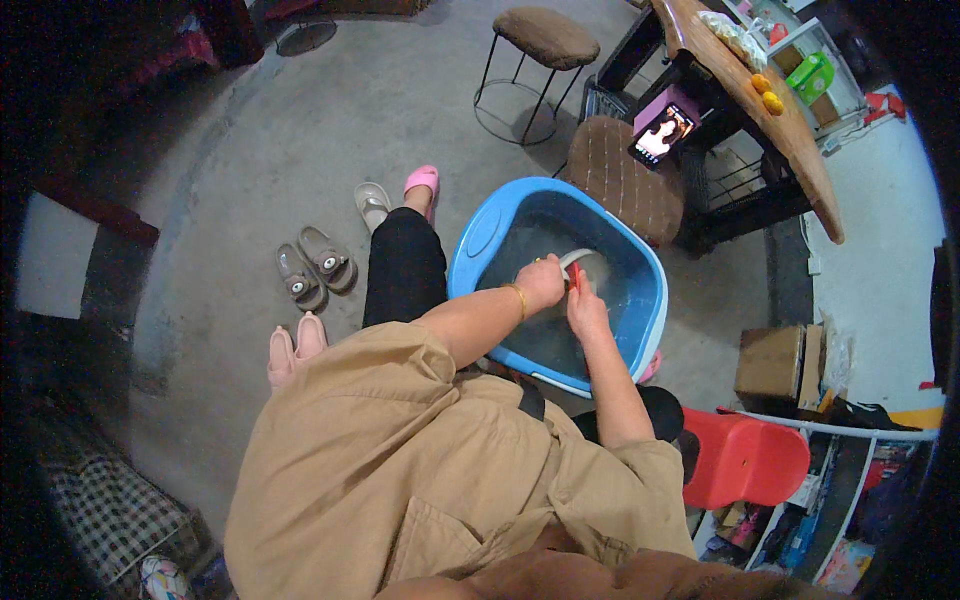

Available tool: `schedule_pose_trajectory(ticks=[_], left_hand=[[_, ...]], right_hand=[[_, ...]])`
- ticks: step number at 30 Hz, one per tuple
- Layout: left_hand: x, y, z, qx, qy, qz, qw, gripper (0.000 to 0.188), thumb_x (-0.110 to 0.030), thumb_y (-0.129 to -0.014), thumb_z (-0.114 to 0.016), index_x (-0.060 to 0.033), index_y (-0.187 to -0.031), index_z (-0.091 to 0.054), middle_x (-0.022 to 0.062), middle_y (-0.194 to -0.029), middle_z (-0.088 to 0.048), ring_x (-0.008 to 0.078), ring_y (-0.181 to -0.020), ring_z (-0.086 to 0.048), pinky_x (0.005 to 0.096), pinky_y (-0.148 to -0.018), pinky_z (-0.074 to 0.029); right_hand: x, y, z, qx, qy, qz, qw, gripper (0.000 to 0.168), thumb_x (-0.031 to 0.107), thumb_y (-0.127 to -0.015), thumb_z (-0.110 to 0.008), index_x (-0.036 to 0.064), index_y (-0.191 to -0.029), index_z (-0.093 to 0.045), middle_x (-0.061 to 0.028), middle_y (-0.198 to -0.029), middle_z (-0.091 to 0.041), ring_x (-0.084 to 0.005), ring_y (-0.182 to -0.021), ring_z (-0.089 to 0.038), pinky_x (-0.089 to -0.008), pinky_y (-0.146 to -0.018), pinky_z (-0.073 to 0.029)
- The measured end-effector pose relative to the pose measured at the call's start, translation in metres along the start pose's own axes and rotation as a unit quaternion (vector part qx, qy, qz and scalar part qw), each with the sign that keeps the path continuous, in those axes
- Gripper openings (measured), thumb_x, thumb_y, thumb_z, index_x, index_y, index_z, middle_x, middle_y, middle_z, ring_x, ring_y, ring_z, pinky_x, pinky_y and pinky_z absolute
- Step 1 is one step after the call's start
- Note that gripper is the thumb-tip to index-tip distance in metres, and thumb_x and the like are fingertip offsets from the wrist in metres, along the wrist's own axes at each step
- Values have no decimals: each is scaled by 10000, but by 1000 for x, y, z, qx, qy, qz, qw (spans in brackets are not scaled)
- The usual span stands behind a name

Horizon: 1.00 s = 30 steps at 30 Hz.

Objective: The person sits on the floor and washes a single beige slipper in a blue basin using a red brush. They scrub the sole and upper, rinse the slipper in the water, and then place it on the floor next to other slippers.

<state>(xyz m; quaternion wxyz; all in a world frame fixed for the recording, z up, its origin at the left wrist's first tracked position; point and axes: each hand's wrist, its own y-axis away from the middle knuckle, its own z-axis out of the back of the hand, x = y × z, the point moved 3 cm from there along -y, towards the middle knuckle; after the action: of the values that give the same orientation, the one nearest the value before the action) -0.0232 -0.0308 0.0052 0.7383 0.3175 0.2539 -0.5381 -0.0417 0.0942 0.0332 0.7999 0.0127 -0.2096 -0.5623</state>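
A blue plastic basin (pixel 480 225) with greyish water in it stands on the floor between my knees. Over the water, my left hand (pixel 541 283), with a gold-coloured bracelet at the wrist, is closed on a pale curved item (pixel 581 255), possibly a shoe; its exact kind cannot be told. My right hand (pixel 587 306) grips a small red object (pixel 574 276), possibly a brush, against the near end of that item. Both hands are close together, and the fingers partly hide what they hold.
Brown stools (pixel 546 37) stand beyond the basin; a lit phone (pixel 661 136) leans on a purple box over the nearer one. A wooden table (pixel 799 142) is at upper right, a red plastic chair (pixel 742 461) at lower right. Grey sandals (pixel 328 259) and pink slippers (pixel 310 335) lie left.
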Motion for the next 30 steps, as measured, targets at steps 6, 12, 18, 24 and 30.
schedule_pose_trajectory(ticks=[6,12,18,24,30], left_hand=[[0,0,-8,23,46,26,998,273,-114,-790,-494,66,-997,-492,294,-937,-614,415,-891,-619,472,-781,-498],[-2,-1,-8,34,11,35,999,285,-177,-813,-526,56,-977,-534,288,-940,-618,406,-873,-626,478,-766,-503],[-15,12,-6,0,-64,-50,997,223,-120,-811,-489,42,-963,-496,280,-881,-621,403,-815,-636,484,-725,-510],[-12,5,2,22,-56,-22,998,241,-117,-797,-506,51,-970,-497,292,-888,-614,424,-856,-619,493,-771,-494],[-6,-3,4,23,-53,-1,998,259,-142,-820,-468,61,-976,-508,301,-932,-610,425,-907,-606,480,-808,-478]], right_hand=[[6,4,7,-3,30,-29,999,492,308,-913,-377,167,-1382,-332,-313,-938,-600,-451,-884,-592,-514,-812,-451],[1,-9,7,-9,48,-35,998,469,332,-920,-348,168,-1360,-358,-267,-949,-623,-434,-891,-606,-526,-800,-471],[-40,-32,2,-9,2,-110,994,431,285,-912,-338,149,-1317,-400,-291,-1085,-572,-432,-1022,-558,-496,-885,-445],[-38,-34,-2,-13,-32,-91,995,460,259,-892,-370,100,-1324,-377,-308,-997,-589,-448,-950,-575,-507,-864,-443],[-14,-9,-1,-35,-63,34,997,456,260,-892,-390,94,-1315,-434,-323,-957,-585,-441,-883,-594,-501,-813,-469]])
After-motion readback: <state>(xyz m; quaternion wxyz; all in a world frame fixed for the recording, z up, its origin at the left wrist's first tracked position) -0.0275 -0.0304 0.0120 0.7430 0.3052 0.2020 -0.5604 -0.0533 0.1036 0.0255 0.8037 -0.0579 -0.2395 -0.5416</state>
